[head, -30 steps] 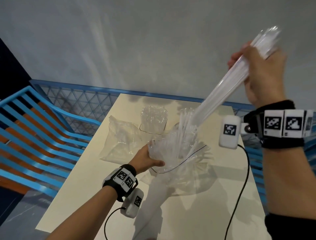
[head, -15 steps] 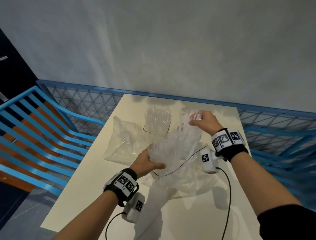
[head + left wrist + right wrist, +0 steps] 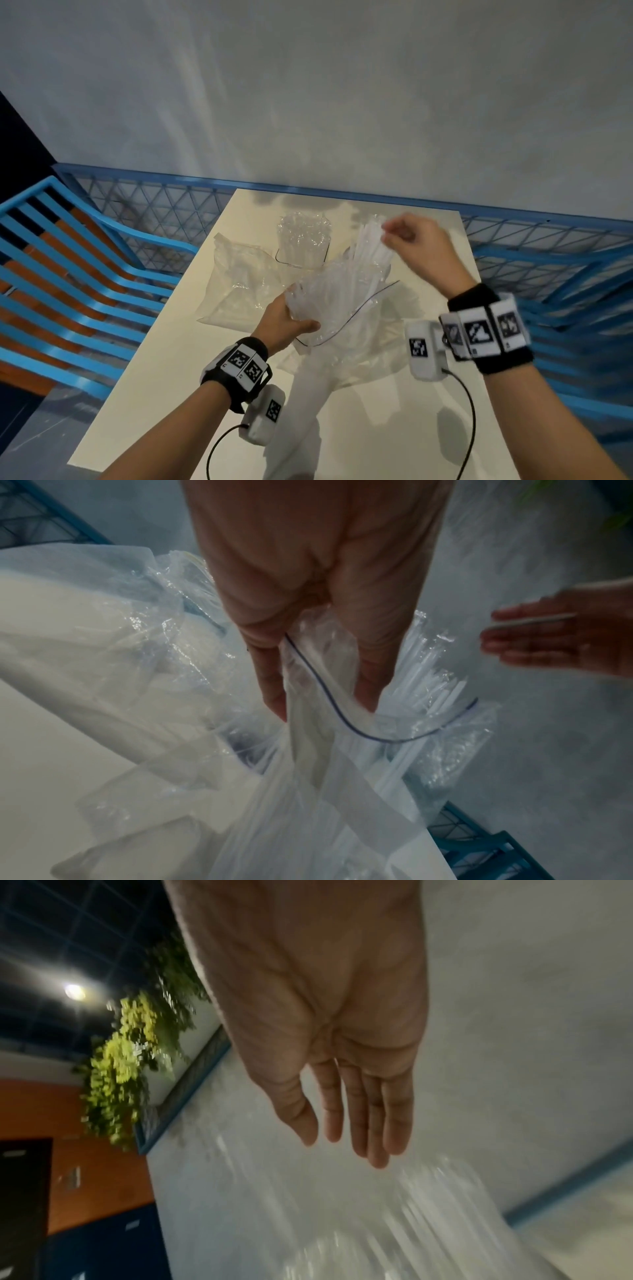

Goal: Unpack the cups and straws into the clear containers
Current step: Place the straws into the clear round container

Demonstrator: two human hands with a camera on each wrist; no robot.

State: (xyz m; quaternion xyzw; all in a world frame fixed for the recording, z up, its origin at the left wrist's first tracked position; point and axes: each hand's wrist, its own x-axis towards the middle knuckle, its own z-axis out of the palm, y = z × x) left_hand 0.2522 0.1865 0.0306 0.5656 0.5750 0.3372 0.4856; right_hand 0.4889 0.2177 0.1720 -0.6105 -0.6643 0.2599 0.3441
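A left hand (image 3: 286, 322) pinches the zip bag (image 3: 342, 308) of straws (image 3: 368, 250); the right hand (image 3: 416, 245) hovers slack-fingered, motion-blurred, above them.

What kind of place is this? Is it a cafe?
Maybe a cafe or its seating corner, but I can't be sure. There's a small cream table, a blue slatted bench beside it, blue mesh railing, and hanging green plants.

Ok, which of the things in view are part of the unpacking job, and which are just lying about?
Job:
- straws standing in the near clear container
- far clear container, holding clear items
- zip bag, pinched by the left hand
- right hand, empty, fingers straight

Lying about:
- crumpled plastic bag on the table
- blue bench
- mesh fence
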